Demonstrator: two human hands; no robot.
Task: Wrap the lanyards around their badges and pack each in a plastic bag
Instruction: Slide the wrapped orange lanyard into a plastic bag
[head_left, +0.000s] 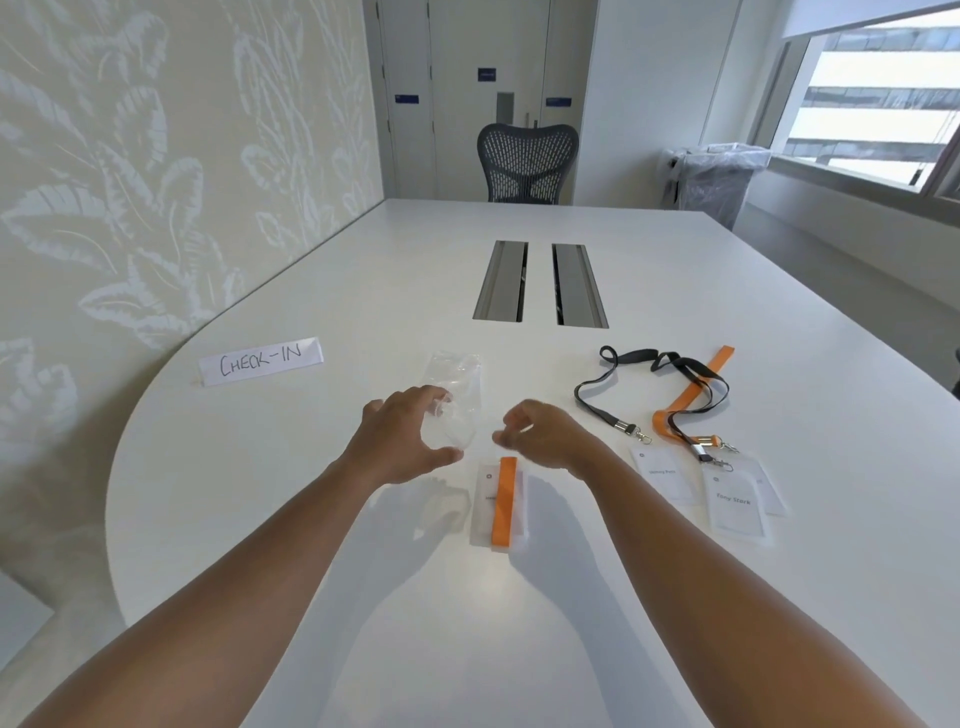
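Note:
A badge wrapped with an orange lanyard (503, 501) lies flat on the white table (260, 493), just below my hands. My left hand (402, 441) holds a clear plastic bag (457, 395) by its near end, fingers curled on it. My right hand (540, 434) hovers beside the bag with fingers bent and nothing visibly in it. To the right lie two more badges: one (662, 475) clipped to a black lanyard (623, 384), one reading "Tony Stark" (735, 501) next to an orange lanyard (696, 395), both lanyards loose.
A paper sign reading "CHECK-IN" (261, 360) lies at the left. Two cable slots (540, 283) are set in the table's middle. A mesh office chair (527, 163) stands at the far end, a lined bin (714, 179) near the window.

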